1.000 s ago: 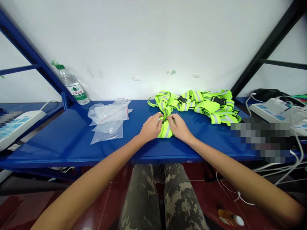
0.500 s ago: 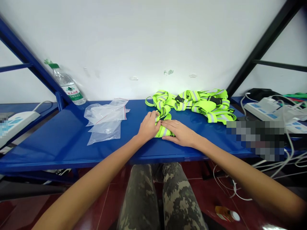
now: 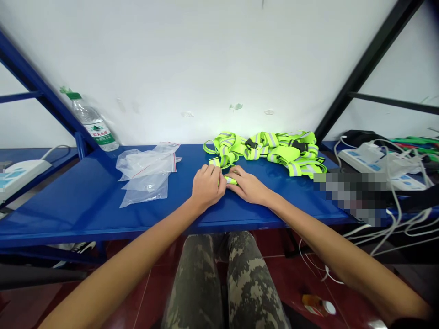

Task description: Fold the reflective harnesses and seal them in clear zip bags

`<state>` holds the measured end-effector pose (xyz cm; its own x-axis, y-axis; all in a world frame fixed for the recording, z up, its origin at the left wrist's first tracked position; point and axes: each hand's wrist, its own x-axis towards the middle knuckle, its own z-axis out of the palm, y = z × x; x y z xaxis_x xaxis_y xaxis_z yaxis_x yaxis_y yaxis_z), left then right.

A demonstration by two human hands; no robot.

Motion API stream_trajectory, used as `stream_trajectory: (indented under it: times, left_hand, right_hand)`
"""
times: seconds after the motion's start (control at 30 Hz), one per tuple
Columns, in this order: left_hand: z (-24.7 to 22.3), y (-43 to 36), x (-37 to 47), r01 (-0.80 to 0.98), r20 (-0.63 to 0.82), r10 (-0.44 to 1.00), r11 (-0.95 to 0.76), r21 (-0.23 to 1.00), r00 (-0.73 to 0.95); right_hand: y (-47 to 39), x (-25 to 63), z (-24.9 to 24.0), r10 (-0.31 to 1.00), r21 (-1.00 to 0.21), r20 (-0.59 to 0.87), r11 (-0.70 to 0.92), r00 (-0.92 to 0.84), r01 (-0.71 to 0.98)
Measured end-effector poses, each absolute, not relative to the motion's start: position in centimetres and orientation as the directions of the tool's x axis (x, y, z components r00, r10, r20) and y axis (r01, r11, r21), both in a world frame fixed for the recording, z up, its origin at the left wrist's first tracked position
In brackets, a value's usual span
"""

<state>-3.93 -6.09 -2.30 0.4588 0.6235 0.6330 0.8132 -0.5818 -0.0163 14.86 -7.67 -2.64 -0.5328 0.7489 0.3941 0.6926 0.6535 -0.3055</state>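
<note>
Near the front of the blue table, my left hand (image 3: 208, 185) is closed on a neon-yellow reflective strap (image 3: 230, 180) with a silver stripe. My right hand (image 3: 249, 185) grips the same strap from the other side, its fingers curled over it. Most of the held part is hidden by my fingers. Just beyond my hands, loops of strap lead back to a pile of reflective straps (image 3: 272, 142) with black buckles, lying along the wall. Several clear zip bags (image 3: 147, 171) lie spread in a loose stack to the left of my hands.
A plastic water bottle (image 3: 96, 125) leans at the back left of the blue table (image 3: 85, 196). Power strips (image 3: 373, 167) and tangled white cables (image 3: 394, 205) are at the right. A small amber bottle (image 3: 317, 305) lies on the red floor.
My hands have gone from pressing flat on the strap bundle to curling tightly round it. Less of the strap shows between them. The view has shifted slightly.
</note>
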Motion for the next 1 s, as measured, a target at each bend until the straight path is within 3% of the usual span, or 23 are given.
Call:
stream_trajectory:
  times: [0.13, 0.27, 0.43, 0.63, 0.8, 0.93, 1.0]
  left_hand:
    - [-2.5, -5.5, -3.8, 0.822, 0.628, 0.616, -0.566, -0.068, 0.476]
    - [-2.5, -4.9, -3.7, 0.839, 0.599, 0.650, -0.539, -0.072, 0.469]
    - [-1.5, -3.8, -3.5, 0.886, 0.519, 0.760, -0.464, 0.011, 0.392]
    - [-0.5, -2.9, -2.8, 0.940, 0.441, 0.859, -0.330, 0.084, 0.262]
    - [-1.0, -2.3, -2.7, 0.947, 0.358, 0.909, -0.283, 0.154, 0.213]
    - [-1.1, -1.8, -2.8, 0.938, 0.255, 0.937, -0.292, 0.185, 0.241]
    - [-0.9, -1.5, -2.7, 0.945, 0.211, 0.952, -0.263, 0.193, 0.221]
  right_hand:
    - [-7.3, 14.9, -2.4, 0.776, -0.380, 0.384, 0.626, -0.500, 0.681]
    - [-6.8, 14.9, -2.6, 0.756, -0.362, 0.439, 0.643, -0.485, 0.675]
    - [-6.3, 14.4, -2.3, 0.783, -0.268, 0.462, 0.570, -0.416, 0.776]
    - [-5.1, 13.8, -1.7, 0.852, -0.356, 0.443, 0.452, -0.278, 0.818]
    - [-4.0, 13.5, -2.6, 0.788, -0.308, 0.552, 0.498, -0.274, 0.811]
    - [-3.9, 13.5, -3.1, 0.767, -0.362, 0.600, 0.515, -0.229, 0.777]
    - [-4.5, 13.5, -3.0, 0.730, -0.317, 0.639, 0.537, -0.242, 0.782]
